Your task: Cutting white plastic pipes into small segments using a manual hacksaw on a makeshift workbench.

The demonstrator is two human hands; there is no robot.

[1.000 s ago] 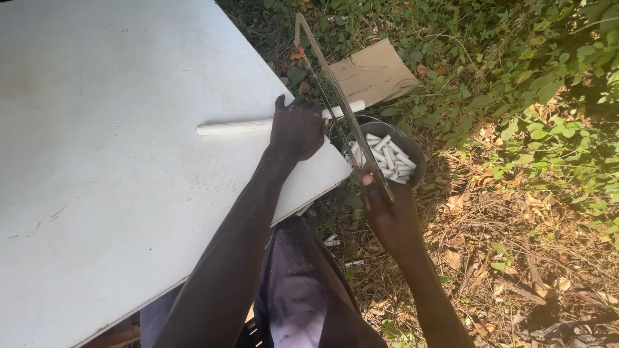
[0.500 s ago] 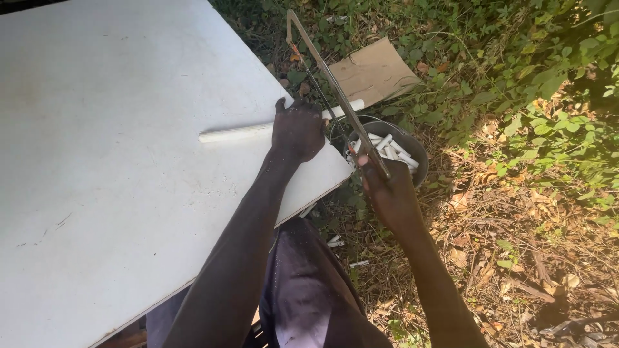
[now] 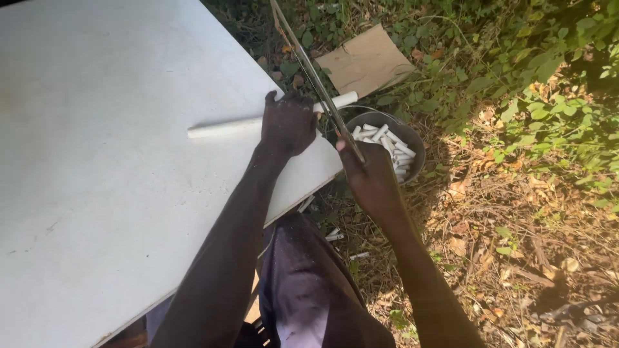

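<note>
Hands first: right hand (image 3: 371, 177) grips hacksaw (image 3: 316, 80) handle, blade across white pipe (image 3: 225, 127). Left hand (image 3: 288, 122) pins pipe flat on white board (image 3: 97, 193) at edge. Beyond, bowl (image 3: 417, 143) w/ cut pipe pieces (image 3: 387, 143), then cardboard (image 3: 364, 61) on ground.

Pipe (image 3: 222, 126) on table (image 3: 97, 193), bowl (image 3: 416, 138) right of table, pieces (image 3: 387, 138) in bowl

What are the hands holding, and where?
The right hand grips the hacksaw by its handle end. The left hand presses the white pipe onto the table, near the edge.
</note>
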